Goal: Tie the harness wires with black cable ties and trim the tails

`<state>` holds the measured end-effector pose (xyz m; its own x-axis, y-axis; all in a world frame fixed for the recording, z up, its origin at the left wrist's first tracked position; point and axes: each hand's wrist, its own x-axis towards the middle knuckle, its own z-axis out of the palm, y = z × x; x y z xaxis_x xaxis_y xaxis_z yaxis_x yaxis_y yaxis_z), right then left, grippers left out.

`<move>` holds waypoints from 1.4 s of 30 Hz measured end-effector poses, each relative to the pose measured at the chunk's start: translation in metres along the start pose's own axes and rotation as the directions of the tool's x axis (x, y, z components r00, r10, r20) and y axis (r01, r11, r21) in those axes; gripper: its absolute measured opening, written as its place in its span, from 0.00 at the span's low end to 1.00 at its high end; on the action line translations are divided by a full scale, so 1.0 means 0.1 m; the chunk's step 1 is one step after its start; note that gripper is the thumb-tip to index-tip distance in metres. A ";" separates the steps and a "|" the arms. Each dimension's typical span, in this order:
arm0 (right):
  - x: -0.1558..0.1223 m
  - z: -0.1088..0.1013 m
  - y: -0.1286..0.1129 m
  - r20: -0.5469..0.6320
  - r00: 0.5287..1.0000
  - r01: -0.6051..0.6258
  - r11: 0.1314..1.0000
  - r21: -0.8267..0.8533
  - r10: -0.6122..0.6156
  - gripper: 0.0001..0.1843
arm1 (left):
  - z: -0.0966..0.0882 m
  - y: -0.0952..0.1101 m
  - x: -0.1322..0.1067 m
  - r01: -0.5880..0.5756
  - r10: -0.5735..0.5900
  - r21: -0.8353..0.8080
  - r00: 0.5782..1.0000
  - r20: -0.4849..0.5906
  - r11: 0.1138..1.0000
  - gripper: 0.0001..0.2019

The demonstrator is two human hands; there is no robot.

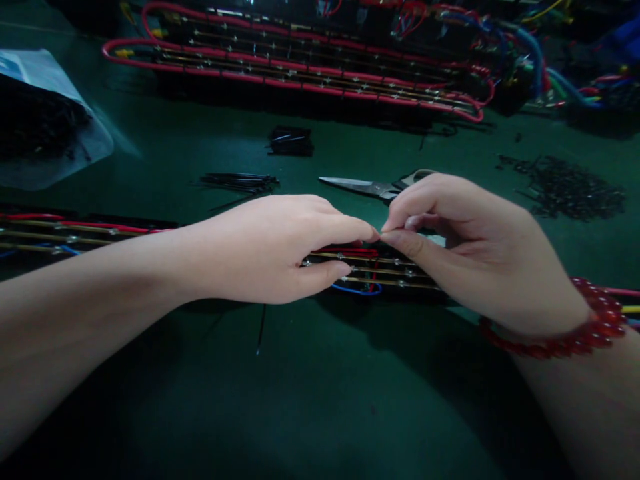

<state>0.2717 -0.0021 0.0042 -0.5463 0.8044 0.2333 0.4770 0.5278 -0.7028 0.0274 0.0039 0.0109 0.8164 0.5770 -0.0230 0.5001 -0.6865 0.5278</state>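
Observation:
A long black strip assembly (390, 270) with brass-coloured rods, red wires and a blue wire loop (357, 290) lies across the bench under both hands. My left hand (270, 247) rests over it, thumb apart from the stretched index finger, the other fingers partly hidden. Its index fingertip is right beside the fingertips of my right hand (465, 247). Thumb and index of the right hand are pinched at the strip's far edge; anything between them is too small to make out. Scissors (360, 187) lie just beyond, their handles partly behind the right hand.
Black cable ties lie in a loose bunch (240, 181) and a short bundle (290, 141). A plastic bag (100, 137) of dark pieces sits left. Small black offcuts (575, 187) are heaped right. Another red-wired assembly (320, 73) stretches across the back of the green bench (320, 400).

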 end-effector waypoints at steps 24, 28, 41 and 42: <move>0.01 0.03 0.00 -0.035 0.997 -0.071 0.997 0.014 0.071 0.04 | 0.03 -0.02 0.00 -0.015 0.014 0.041 1.000 0.010 0.999 0.18; 0.01 0.02 0.00 -0.051 0.995 -0.086 0.996 0.005 0.086 0.04 | 0.03 -0.02 0.00 -0.012 0.012 0.049 1.000 0.016 0.999 0.17; 0.01 0.03 -0.02 -0.102 0.982 -0.156 0.988 0.019 0.157 0.04 | 0.03 -0.02 0.02 -0.024 0.023 0.058 0.999 0.027 0.998 0.15; 0.01 0.03 -0.02 -0.104 0.982 -0.157 0.987 0.019 0.159 0.04 | 0.03 -0.02 0.02 -0.025 0.024 0.059 0.999 0.027 0.998 0.15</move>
<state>0.2683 -0.0033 0.0032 -0.3895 0.9018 0.1873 0.5442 0.3894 -0.7431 0.0285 0.0051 0.0070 0.8354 0.5487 -0.0332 0.4956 -0.7257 0.4771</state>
